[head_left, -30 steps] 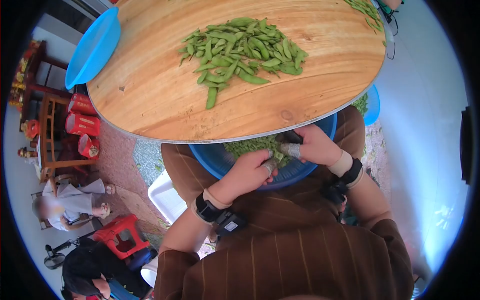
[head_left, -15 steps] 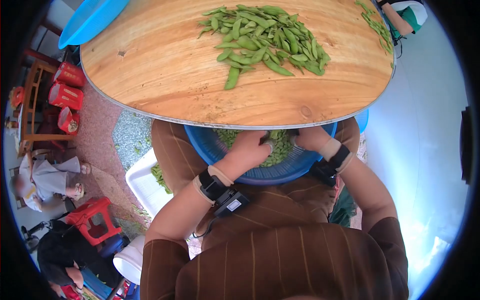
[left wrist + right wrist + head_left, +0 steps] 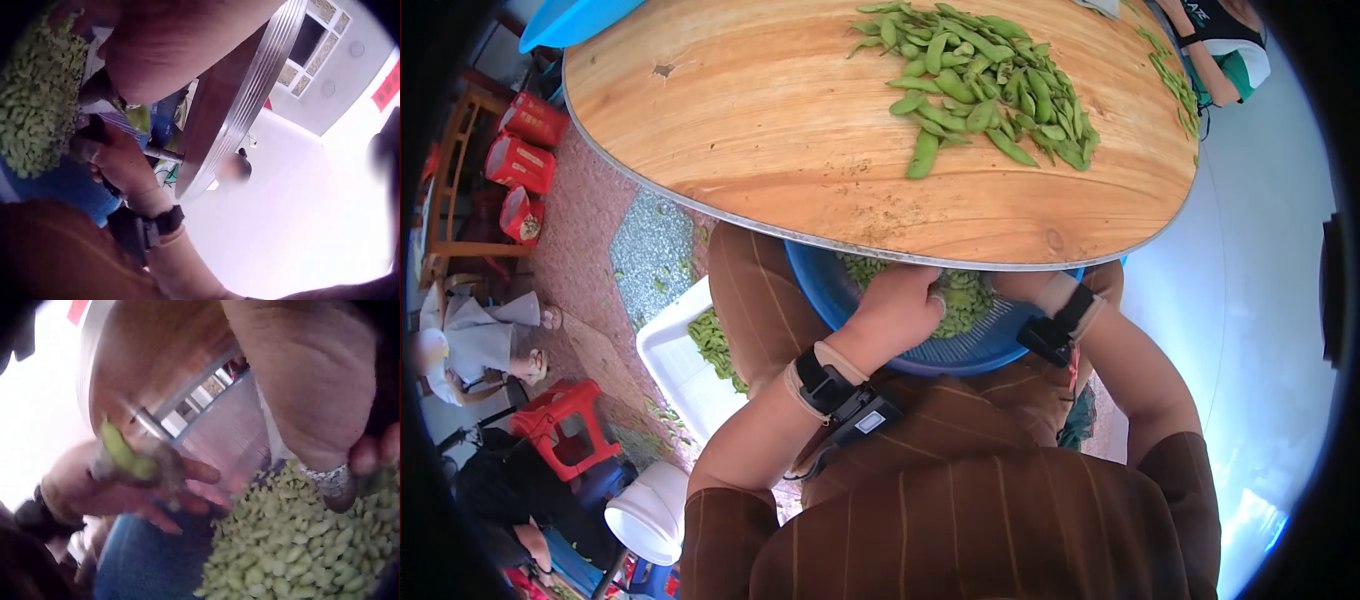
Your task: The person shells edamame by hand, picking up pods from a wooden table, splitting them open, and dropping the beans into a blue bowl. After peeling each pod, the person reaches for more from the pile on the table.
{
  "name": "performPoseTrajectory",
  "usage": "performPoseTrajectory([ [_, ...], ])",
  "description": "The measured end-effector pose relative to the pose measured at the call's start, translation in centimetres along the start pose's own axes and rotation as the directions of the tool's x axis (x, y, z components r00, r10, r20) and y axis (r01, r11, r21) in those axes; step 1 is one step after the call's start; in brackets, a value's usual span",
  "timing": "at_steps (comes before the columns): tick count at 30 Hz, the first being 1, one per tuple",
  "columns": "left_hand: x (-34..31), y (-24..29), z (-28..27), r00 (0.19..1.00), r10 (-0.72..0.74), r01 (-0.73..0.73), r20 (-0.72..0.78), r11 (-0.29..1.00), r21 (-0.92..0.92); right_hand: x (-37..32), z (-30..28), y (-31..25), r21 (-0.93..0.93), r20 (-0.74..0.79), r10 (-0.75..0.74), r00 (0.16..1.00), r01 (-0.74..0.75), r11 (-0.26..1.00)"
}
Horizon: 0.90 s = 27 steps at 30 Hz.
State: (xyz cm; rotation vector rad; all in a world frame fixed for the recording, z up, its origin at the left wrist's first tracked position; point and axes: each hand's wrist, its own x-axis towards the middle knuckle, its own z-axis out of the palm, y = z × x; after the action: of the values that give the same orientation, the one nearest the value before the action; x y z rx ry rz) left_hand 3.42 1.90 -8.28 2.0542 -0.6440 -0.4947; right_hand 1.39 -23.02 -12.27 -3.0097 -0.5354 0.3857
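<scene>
Under the table edge, my left hand (image 3: 895, 312) is over shelled green beans (image 3: 965, 305) in a blue basin (image 3: 970, 357). The right wrist view shows its wrapped thumb and finger pinching a green pod (image 3: 127, 453), other fingers spread. My right hand (image 3: 125, 159), its fingers curled round a dark object (image 3: 94, 130) that is partly hidden, is close beside the left. In the right wrist view, the right hand's silver-wrapped thumb (image 3: 328, 481) is just above the beans (image 3: 281, 550). The table hides part of the right hand in the head view.
Whole pods (image 3: 1000, 85) lie heaped on the round wooden table (image 3: 750, 130). A white tray (image 3: 690, 385) with pods is at left, near a white bucket (image 3: 650, 515) and red stool (image 3: 565, 425). People are at the left and upper right (image 3: 1225, 75).
The head view has shifted, so the pod heap appears farther right and higher. Both hands, seen above the basin earlier, are now partly under the table edge.
</scene>
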Motion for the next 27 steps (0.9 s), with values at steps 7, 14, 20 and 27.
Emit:
performPoseTrajectory([
  [7,-0.2,0.8,-1.5,0.998,0.045,-0.046,-0.039,0.999,-0.025,-2.8,-8.2,-3.1,0.627,0.386,0.263,0.884,-0.461,0.628],
  [14,-9.2,0.7,-8.4,0.916,-0.268,0.165,-0.298,0.930,-0.329,-4.4,-9.4,-5.8,0.903,0.426,0.198,0.883,-0.428,-0.035],
  [20,-17.2,-1.6,-9.8,0.816,-0.283,0.574,-0.503,0.501,0.648,-5.4,-8.9,-6.1,0.939,0.343,0.206,0.916,-0.344,-0.033],
  [27,-12.0,6.5,-8.8,0.979,-0.163,0.192,-0.126,0.941,0.277,-7.2,-11.5,-8.3,0.976,0.104,0.260,0.960,-0.148,0.157],
])
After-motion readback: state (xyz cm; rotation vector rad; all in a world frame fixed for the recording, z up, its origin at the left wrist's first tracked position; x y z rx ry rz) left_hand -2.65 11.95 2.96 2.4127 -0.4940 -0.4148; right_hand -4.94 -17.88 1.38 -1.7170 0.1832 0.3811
